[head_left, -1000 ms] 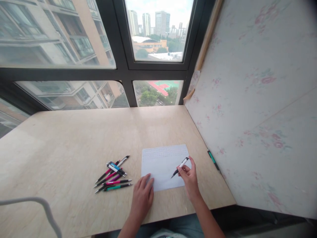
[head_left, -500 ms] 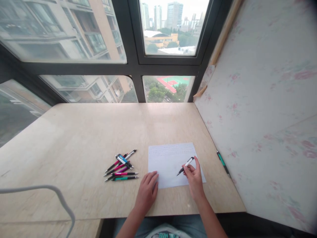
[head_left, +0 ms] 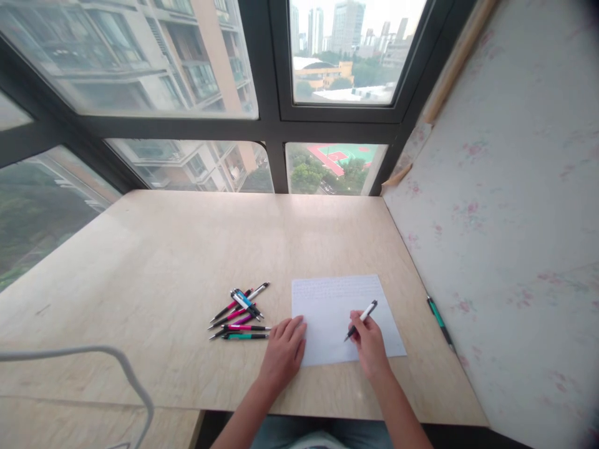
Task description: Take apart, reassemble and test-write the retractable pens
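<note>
My right hand (head_left: 370, 349) is closed around a white and black pen (head_left: 367, 312) in a writing grip, with the tip slanting down to the left over the paper. Whether the tip touches the sheet I cannot tell. A white sheet of paper (head_left: 327, 327) lies beneath it, with rows of small handwriting along its top. My left hand (head_left: 282, 352) rests flat, fingers out, across the sheet's lower left edge. Just left of that hand is a loose pile of several pens, among them a green pen (head_left: 243, 336), a pink pen (head_left: 234, 327) and a blue pen (head_left: 243, 300).
Another green pen (head_left: 438, 318) lies by the flowered wall (head_left: 519, 249) on the right. A grey cable-like bar (head_left: 116, 355) curves over the lower left. Dark window frames (head_left: 276, 131) close off the far side of the pale tabletop (head_left: 187, 243).
My right fingers have changed from a loose hold near the pen's top to a writing grip lower down. The whole view has shifted, so the desk appears further right.
</note>
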{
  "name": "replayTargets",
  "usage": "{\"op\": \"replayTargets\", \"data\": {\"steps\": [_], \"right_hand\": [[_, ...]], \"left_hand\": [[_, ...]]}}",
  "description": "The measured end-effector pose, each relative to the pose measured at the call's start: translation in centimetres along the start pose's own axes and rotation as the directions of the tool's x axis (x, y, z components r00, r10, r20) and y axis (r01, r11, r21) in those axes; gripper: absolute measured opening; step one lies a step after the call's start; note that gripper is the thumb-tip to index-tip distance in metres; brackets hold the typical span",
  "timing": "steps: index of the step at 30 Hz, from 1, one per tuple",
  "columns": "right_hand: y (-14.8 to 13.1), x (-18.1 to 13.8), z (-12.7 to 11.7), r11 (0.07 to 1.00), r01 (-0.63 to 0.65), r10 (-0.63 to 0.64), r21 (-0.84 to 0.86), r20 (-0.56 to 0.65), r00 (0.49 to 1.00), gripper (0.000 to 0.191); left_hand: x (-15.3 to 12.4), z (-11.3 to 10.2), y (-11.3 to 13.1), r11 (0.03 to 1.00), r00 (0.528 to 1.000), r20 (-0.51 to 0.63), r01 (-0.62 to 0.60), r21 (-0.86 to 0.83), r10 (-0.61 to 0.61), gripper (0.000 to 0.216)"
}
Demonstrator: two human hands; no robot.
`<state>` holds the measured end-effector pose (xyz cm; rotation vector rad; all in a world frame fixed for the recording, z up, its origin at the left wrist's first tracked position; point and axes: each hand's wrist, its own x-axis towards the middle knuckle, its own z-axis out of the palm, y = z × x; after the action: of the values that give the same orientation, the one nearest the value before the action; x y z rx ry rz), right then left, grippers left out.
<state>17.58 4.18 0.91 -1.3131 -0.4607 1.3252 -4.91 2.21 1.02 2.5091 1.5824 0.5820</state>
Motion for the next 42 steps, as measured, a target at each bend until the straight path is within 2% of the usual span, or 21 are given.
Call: {"op": "replayTargets", "data": {"steps": [3, 6, 8, 10, 12, 16, 19, 24, 26, 30, 35, 42], "right_hand": [[0.5, 0.5, 2.0, 0.983, 0.07, -0.05, -0.169, 0.116, 0.992, 0.039], [1.0, 1.0, 4.5, 0.912, 0.236, -0.143, -0.336, 0.279, 0.95, 0.043], [1.3, 1.2, 6.2, 0.819, 0.406, -0.254, -0.406, 0.378, 0.89, 0.037], [1.6, 1.5, 7.7, 0.687, 0.568, -0.376, -0.454, 0.446, 0.812, 0.028], [1.9, 1.8, 8.8, 0.576, 0.643, -0.45, -0.506, 0.461, 0.765, 0.023], [2.8, 2.5, 10.1, 0.523, 0.593, -0.476, -0.612, 0.367, 0.799, 0.031], [3.5, 2.7, 10.3, 0.494, 0.594, -0.481, -0.635, 0.37, 0.795, 0.034], [3.9, 2.6, 10.0, 0.551, 0.583, -0.435, -0.597, 0.391, 0.812, 0.03], [3.7, 2.5, 10.0, 0.544, 0.592, -0.436, -0.594, 0.403, 0.805, 0.03], [3.6, 2.4, 10.1, 0.452, 0.631, -0.466, -0.631, 0.436, 0.77, 0.03], [4.0, 2.7, 10.1, 0.351, 0.582, -0.486, -0.733, 0.389, 0.783, 0.037], [4.4, 2.9, 10.1, 0.276, 0.576, -0.464, -0.77, 0.418, 0.781, 0.044]], "left_hand": [[0.0, 0.3, 0.0, 1.0, 0.999, 0.019, -0.029, 0.007, 0.029, 0.029], [0.0, 0.3, 0.0, 0.999, 0.999, 0.016, -0.029, -0.014, 0.029, 0.028], [0.0, 0.3, -0.1, 0.999, 1.0, 0.004, -0.021, -0.034, 0.021, 0.029], [0.0, 0.2, -0.1, 0.999, 1.0, 0.0, -0.013, -0.051, 0.013, 0.03], [0.0, 0.2, -0.2, 0.998, 1.0, 0.005, -0.007, -0.063, 0.007, 0.03], [0.1, 0.1, -0.2, 0.995, 1.0, 0.029, 0.008, -0.095, -0.005, 0.03], [0.2, 0.1, -0.3, 0.992, 0.998, 0.056, 0.025, -0.126, -0.018, 0.03], [0.3, 0.2, -0.4, 0.989, 0.997, 0.075, 0.035, -0.144, -0.025, 0.03], [0.3, 0.2, -0.4, 0.989, 0.997, 0.073, 0.038, -0.145, -0.028, 0.03], [0.3, 0.1, -0.4, 0.986, 0.995, 0.094, 0.054, -0.16, -0.039, 0.031], [0.2, 0.2, -0.4, 0.981, 0.991, 0.125, 0.071, -0.181, -0.049, 0.032], [0.3, 0.1, -0.4, 0.98, 0.991, 0.129, 0.064, -0.189, -0.04, 0.029]]}}
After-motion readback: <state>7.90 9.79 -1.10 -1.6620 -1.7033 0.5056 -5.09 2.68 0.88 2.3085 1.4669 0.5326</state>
